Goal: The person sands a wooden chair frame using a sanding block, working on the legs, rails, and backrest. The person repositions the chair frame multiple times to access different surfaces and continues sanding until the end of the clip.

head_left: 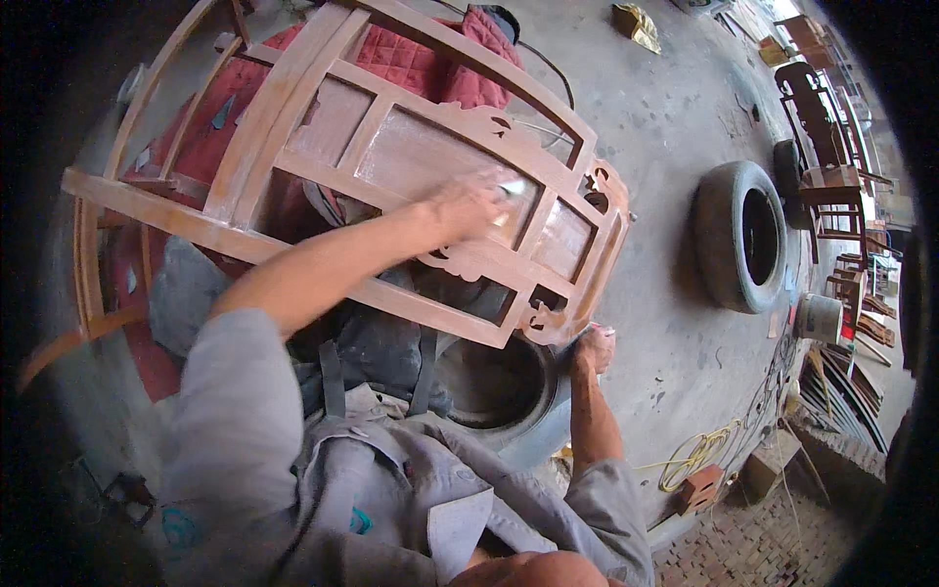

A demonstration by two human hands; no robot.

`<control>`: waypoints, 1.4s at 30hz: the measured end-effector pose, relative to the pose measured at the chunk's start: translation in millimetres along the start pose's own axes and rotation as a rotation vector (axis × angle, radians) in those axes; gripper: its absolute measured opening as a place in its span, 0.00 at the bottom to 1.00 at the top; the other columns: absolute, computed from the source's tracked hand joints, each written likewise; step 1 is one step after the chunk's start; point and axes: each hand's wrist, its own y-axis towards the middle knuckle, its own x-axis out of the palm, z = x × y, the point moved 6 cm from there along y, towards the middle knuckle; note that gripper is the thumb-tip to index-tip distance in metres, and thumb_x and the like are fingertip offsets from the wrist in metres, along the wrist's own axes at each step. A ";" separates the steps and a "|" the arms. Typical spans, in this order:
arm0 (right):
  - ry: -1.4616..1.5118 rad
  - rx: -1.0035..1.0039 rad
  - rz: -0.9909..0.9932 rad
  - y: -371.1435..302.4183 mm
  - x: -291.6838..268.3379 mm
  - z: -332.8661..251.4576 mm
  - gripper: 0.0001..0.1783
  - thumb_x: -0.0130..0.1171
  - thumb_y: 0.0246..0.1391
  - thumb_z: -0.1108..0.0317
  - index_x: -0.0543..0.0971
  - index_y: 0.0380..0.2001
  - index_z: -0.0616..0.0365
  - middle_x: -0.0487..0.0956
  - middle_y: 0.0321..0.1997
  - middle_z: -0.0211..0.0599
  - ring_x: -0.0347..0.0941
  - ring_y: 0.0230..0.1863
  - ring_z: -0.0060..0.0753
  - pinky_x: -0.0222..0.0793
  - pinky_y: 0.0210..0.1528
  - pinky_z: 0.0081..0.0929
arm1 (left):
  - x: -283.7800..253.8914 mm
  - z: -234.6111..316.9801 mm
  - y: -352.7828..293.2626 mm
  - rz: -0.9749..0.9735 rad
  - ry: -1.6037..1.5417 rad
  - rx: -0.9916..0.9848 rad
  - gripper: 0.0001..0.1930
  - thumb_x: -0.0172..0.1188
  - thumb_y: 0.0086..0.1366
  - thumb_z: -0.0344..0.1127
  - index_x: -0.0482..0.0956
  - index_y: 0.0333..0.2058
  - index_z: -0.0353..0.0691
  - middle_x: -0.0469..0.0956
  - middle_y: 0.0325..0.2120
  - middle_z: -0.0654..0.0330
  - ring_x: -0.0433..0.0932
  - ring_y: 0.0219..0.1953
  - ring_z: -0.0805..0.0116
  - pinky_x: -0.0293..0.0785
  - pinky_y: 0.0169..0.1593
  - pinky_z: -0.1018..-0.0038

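A reddish-brown wooden chair (401,201) with carved cut-outs and inset panels lies tilted across the upper middle. Over one of its back panels is my left hand (460,208), smeared by motion. Its fingers are bent around a small whitish thing (511,188) that touches or nearly touches the panel; its kind is too blurred to tell. My right hand (594,349) is closed beside the chair's carved end, above a tire (543,416). What its fingers hold, if anything, is hidden.
Red quilted cloth (406,59) lies beneath the chair. A second tire (740,238) stands to the right on the concrete floor (665,391). Beyond it are dark wooden chairs (831,196) and a whitish bucket (820,319). A yellow cord (696,460) is coiled near a brick (701,487).
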 end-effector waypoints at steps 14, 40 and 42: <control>0.062 -0.018 0.018 -0.3 -3.1 4.3 0.27 0.36 0.63 0.47 0.81 0.43 0.50 0.83 0.46 0.49 0.77 0.50 0.60 0.70 0.51 0.53 | -33.5 -36.7 -22.8 0.006 -0.042 0.300 0.15 0.57 0.60 0.37 0.81 0.43 0.36 0.80 0.47 0.47 0.74 0.58 0.52 0.70 0.62 0.62; 0.048 -0.006 0.040 3.5 1.5 4.9 0.28 0.35 0.64 0.47 0.82 0.42 0.52 0.83 0.41 0.55 0.79 0.46 0.62 0.72 0.50 0.54 | -20.6 6.0 0.2 -0.396 -0.132 0.623 0.26 0.62 0.52 0.31 0.77 0.53 0.38 0.77 0.54 0.49 0.63 0.68 0.54 0.62 0.70 0.62; 0.057 -0.024 0.048 8.7 4.7 1.0 0.28 0.35 0.64 0.48 0.82 0.42 0.52 0.83 0.41 0.55 0.79 0.46 0.62 0.72 0.50 0.54 | -20.2 9.0 7.3 -0.398 -0.162 0.658 0.25 0.62 0.52 0.30 0.77 0.52 0.36 0.78 0.53 0.49 0.63 0.68 0.54 0.62 0.69 0.62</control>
